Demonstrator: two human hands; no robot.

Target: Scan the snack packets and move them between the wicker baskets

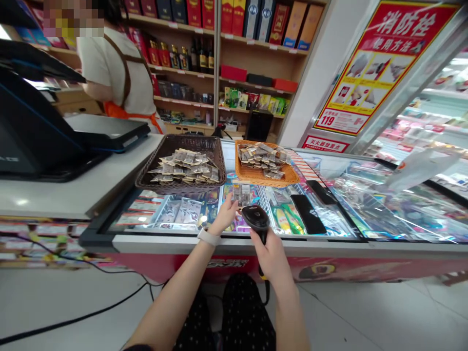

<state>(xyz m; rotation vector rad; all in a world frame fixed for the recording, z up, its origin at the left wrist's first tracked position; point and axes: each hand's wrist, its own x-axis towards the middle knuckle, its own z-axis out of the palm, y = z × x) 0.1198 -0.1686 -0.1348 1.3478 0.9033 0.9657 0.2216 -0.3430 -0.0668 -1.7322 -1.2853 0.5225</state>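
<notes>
My right hand is wrapped round the handle of a black barcode scanner, its head pointing forward over the freezer's glass top. My left hand, with a white band on the wrist, pinches the near left edge of a small clear packet just ahead of the scanner. Beyond the hands, a dark brown woven basket on the left holds a heap of similar small packets. An orange woven basket on the right holds more of them.
Beneath the baskets is a glass-topped chest freezer with frozen goods inside. Two dark phones lie on its right part. At left stand a counter, a scale and a black terminal. A person in an orange-tied apron stands behind.
</notes>
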